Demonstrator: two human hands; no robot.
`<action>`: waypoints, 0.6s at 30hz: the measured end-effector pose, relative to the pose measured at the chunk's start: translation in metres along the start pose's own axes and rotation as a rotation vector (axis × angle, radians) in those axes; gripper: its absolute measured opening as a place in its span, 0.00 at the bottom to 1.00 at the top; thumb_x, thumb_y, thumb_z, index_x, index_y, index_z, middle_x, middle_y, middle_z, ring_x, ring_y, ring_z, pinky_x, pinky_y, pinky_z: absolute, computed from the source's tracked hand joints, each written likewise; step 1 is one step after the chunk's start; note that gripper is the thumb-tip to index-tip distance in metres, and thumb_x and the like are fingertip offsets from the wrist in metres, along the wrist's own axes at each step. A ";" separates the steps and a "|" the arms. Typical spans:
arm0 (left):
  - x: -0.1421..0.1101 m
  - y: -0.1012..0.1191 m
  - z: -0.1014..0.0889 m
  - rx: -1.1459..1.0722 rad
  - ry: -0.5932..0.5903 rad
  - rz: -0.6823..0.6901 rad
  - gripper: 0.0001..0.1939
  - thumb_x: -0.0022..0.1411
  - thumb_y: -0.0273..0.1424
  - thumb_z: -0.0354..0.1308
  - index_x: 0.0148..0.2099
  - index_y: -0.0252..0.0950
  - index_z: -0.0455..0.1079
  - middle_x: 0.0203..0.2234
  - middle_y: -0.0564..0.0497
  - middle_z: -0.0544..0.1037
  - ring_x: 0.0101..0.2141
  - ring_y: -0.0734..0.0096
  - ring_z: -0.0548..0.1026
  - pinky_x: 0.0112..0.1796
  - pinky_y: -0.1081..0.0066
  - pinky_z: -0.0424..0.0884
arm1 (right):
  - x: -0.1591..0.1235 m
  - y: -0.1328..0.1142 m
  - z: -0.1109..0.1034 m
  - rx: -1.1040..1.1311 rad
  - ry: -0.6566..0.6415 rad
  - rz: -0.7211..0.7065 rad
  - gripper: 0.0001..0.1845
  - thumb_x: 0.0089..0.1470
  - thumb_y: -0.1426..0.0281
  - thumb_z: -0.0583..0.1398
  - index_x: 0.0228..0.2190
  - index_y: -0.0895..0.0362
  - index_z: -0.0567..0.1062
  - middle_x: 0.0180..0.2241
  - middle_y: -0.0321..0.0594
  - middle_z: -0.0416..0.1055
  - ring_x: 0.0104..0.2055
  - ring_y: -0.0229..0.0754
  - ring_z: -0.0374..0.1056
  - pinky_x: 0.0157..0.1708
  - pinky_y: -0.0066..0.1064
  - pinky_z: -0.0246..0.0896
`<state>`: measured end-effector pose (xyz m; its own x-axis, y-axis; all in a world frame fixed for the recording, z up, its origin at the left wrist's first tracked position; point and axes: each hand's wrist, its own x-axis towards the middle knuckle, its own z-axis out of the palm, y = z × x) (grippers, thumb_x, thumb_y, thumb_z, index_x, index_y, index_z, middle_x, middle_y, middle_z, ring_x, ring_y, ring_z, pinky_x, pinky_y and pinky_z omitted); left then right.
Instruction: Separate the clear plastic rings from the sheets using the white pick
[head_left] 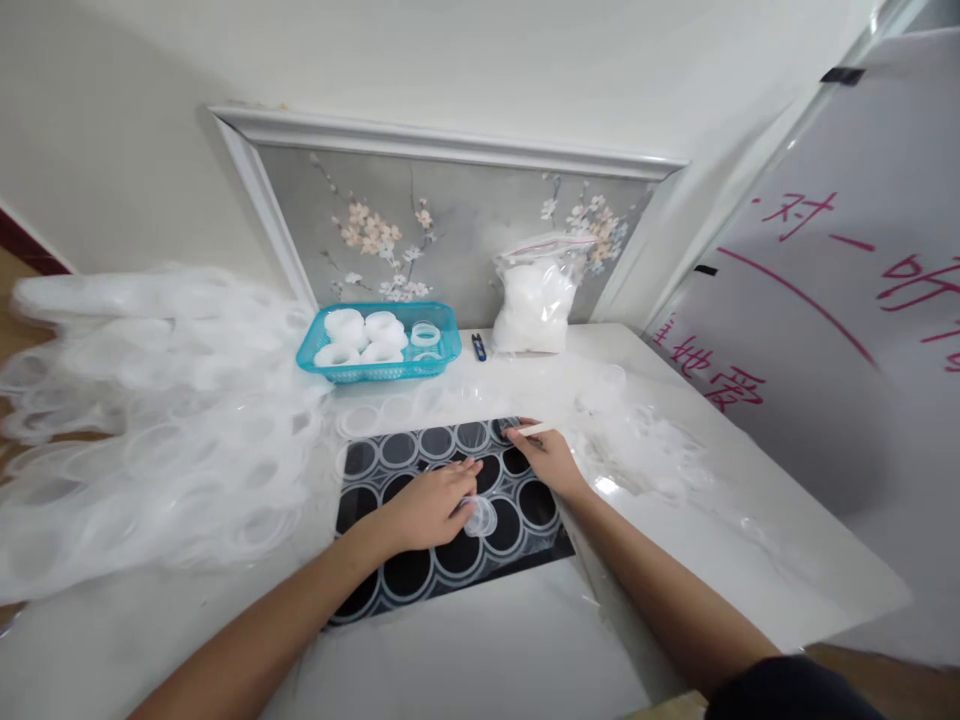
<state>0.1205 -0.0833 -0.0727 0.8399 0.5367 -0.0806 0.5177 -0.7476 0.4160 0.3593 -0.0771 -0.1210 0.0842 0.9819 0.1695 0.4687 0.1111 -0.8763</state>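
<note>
Patterned sheet [452,557] lies on the table [780,565], long side running left to right; the left hand [431,507] rests, thumb parted from fingers, near its middle, the right hand [551,462] pinching a white stick [535,429] at its far-right corner.

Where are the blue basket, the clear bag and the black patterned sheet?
Blue basket [360,374]: head view, front wall.
Clear bag [531,308]: head view, its bulging middle.
Black patterned sheet [459,553]: head view, a dark circle.
</note>
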 end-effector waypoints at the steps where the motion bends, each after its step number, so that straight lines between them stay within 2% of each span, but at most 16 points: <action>1: 0.000 -0.001 0.000 -0.011 -0.002 -0.001 0.13 0.68 0.32 0.45 0.44 0.33 0.69 0.63 0.41 0.60 0.63 0.60 0.60 0.61 0.61 0.59 | 0.000 0.000 0.000 0.000 0.002 -0.010 0.21 0.57 0.54 0.56 0.34 0.56 0.81 0.38 0.45 0.79 0.53 0.53 0.68 0.53 0.44 0.62; 7: 0.000 -0.002 -0.001 -0.031 0.000 0.000 0.12 0.68 0.32 0.45 0.44 0.34 0.68 0.63 0.42 0.60 0.63 0.60 0.60 0.60 0.62 0.59 | 0.001 0.003 -0.002 -0.056 0.006 -0.050 0.20 0.59 0.55 0.55 0.35 0.55 0.81 0.38 0.45 0.79 0.54 0.54 0.68 0.53 0.47 0.64; 10: 0.000 0.001 -0.002 -0.014 -0.005 0.004 0.12 0.68 0.32 0.45 0.45 0.33 0.68 0.63 0.41 0.60 0.63 0.59 0.60 0.61 0.61 0.59 | -0.004 0.003 0.000 -0.180 0.019 -0.125 0.19 0.61 0.57 0.54 0.37 0.55 0.81 0.40 0.43 0.79 0.55 0.55 0.66 0.54 0.49 0.62; 14: 0.002 0.004 -0.006 0.003 -0.043 -0.002 0.11 0.69 0.31 0.46 0.46 0.33 0.68 0.64 0.42 0.59 0.64 0.60 0.58 0.61 0.62 0.57 | -0.019 -0.001 0.008 -0.519 0.040 -0.381 0.15 0.63 0.66 0.53 0.40 0.52 0.80 0.42 0.39 0.78 0.61 0.54 0.59 0.63 0.54 0.46; 16: 0.003 0.003 -0.009 -0.004 -0.070 -0.008 0.10 0.68 0.30 0.47 0.46 0.34 0.67 0.64 0.42 0.58 0.64 0.61 0.57 0.62 0.62 0.57 | -0.018 -0.003 0.009 -0.664 0.025 -0.486 0.13 0.62 0.71 0.54 0.41 0.51 0.79 0.40 0.38 0.79 0.61 0.52 0.59 0.64 0.55 0.38; 18: 0.004 0.000 -0.012 -0.046 -0.104 -0.013 0.07 0.67 0.29 0.49 0.44 0.35 0.67 0.64 0.43 0.57 0.64 0.63 0.56 0.61 0.63 0.57 | -0.005 -0.003 -0.001 -0.731 0.095 -0.505 0.13 0.60 0.74 0.55 0.39 0.50 0.79 0.38 0.37 0.79 0.57 0.52 0.62 0.63 0.55 0.38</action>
<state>0.1221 -0.0764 -0.0616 0.8470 0.5006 -0.1790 0.5224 -0.7212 0.4549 0.3581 -0.0824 -0.1189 -0.2272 0.8217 0.5227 0.9103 0.3699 -0.1857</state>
